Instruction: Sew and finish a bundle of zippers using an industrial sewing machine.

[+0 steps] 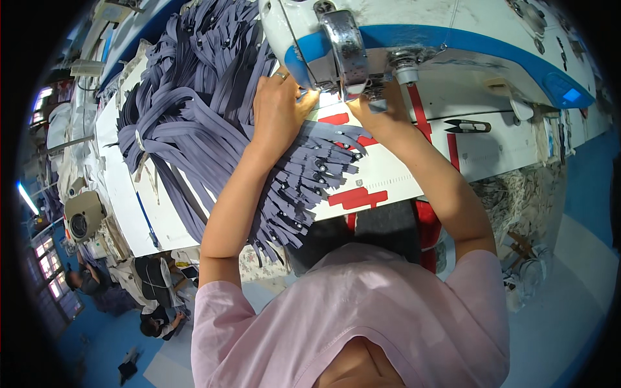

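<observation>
My left hand (277, 111) is beside the needle area of a white and blue sewing machine (401, 39). Its fingers are bent together, thumb toward the needle; whatever they pinch is too small to make out. Across from it, my right hand (383, 118) also has its fingers drawn in at the needle, partly hidden behind the machine's metal parts, and its hold is unclear. A thick bundle of grey-blue zippers (187, 123) lies left of my left hand and passes under my left forearm. Zipper ends with small sliders (317, 169) fan out between my forearms.
Black thread snips (467, 126) lie on the white table (394, 174) to the right. Red tape strips (359, 198) mark its surface. A blue pen (147, 220) rests near the left edge. Two other people (97, 281) are farther off at the lower left.
</observation>
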{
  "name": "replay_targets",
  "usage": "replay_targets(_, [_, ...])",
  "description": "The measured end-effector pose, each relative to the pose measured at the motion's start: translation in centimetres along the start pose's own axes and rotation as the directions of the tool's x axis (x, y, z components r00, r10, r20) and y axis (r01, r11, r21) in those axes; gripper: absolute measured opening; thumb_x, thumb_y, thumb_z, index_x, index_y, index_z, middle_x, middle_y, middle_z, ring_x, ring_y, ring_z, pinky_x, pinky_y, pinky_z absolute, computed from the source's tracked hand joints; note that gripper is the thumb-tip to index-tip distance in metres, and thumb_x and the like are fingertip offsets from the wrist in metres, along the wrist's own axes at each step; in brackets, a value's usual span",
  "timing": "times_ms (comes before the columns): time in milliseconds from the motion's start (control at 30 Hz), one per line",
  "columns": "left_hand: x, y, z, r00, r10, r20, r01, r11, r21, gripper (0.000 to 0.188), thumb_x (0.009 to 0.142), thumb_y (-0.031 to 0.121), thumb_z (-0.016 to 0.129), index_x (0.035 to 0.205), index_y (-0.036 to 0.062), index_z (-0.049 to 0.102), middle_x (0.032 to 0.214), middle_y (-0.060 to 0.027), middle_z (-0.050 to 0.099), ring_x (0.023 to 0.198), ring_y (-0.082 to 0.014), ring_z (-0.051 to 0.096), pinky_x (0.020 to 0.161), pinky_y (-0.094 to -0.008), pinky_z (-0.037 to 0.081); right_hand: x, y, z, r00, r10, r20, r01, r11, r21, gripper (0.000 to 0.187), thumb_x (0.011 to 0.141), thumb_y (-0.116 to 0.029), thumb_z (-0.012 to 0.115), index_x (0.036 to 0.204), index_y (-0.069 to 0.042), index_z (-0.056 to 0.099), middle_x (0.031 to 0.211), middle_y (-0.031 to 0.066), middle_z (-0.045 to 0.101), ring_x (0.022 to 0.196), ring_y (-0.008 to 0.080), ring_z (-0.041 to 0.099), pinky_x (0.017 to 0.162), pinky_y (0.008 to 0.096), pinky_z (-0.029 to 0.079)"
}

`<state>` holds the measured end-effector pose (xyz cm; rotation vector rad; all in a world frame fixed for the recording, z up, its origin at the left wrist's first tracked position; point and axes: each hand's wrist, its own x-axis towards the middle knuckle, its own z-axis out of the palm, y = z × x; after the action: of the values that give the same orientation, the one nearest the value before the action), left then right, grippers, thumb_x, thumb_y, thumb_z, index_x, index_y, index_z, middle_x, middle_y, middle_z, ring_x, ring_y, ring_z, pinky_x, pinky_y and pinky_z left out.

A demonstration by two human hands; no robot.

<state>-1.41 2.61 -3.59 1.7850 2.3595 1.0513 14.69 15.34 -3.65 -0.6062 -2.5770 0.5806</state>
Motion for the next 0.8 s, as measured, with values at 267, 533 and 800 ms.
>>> replay_targets(267, [0.0,-0.1,0.2,1.0,-0.007,0.007,0.007,0.999,0.04,0.023,0.075,0.011,0.077,0.093,0.0042,0.064,0.085,-0.0084,0.063,0.075,-0.0282,0.057,0.071,-0.0389,0.045,0.2,0.6,0.9,0.979,-0.061,-0.193,0.103,0.971,0.216,0.027,0.083,-0.026,0.059,0.096,-0.004,0.069,0.106,0.0182,0.065,0.109,0.0389,0.052,0.095,0.0505,0.038])
replay_targets(533, [0.0,-0.3,0.2,1.0,-0.003,0.005,0.003,0.998,0.056,0.024,0.074,0.011,0.078,0.093,0.0037,0.064,0.088,-0.0094,0.064,0.076,-0.0303,0.057,0.071,-0.0407,0.045,0.5,0.2,0.6,0.98,-0.057,-0.191,0.089,0.982,0.165,0.031,0.085,-0.028,0.056,0.097,-0.003,0.069,0.103,0.019,0.066,0.108,0.0379,0.052,0.096,0.0496,0.037])
replay_targets(800, [0.1,0.2,0.1,1.0,0.016,-0.005,-0.015,0.999,0.051,0.025,0.075,0.012,0.077,0.096,0.0041,0.067,0.092,-0.0094,0.065,0.078,-0.0312,0.057,0.073,-0.0404,0.046,0.3,0.6,1.2,0.976,-0.051,-0.213,0.085,0.984,0.155,0.029,0.084,-0.026,0.058,0.098,-0.002,0.068,0.102,0.02,0.066,0.107,0.0381,0.053,0.095,0.0479,0.039])
